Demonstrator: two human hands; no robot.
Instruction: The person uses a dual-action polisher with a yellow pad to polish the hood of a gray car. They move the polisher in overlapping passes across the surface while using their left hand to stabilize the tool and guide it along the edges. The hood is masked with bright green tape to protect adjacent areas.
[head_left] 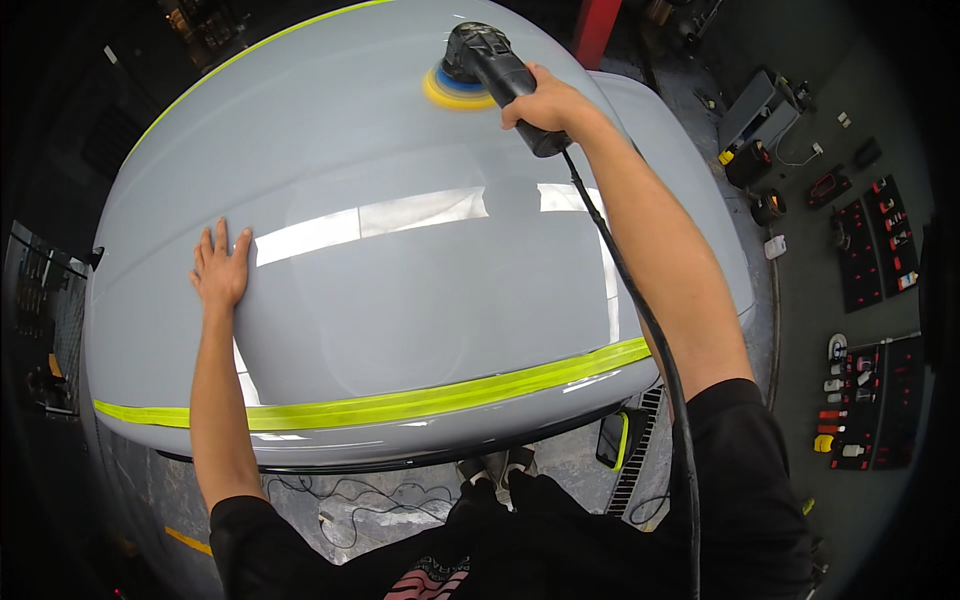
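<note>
One right hand [552, 102] is clamped around the body of a black polisher [502, 78]; its yellow disc [436, 94] sits against the glossy grey car panel [350, 310], toward the far right part. Black cord [622, 260] runs from the polisher's rear, past the right forearm. Left hand [221, 268]: palm down on the panel's left part, fingers spread apart. Yellow-green tape [440, 402] follows the near edge. Shoes [521, 460] show below, on the floor [390, 528].

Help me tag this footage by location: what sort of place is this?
Probably a car detailing workshop: a black polisher sits on a glossy grey vehicle body edged with yellow-green tape, and a dark wall board holds small containers.
</note>
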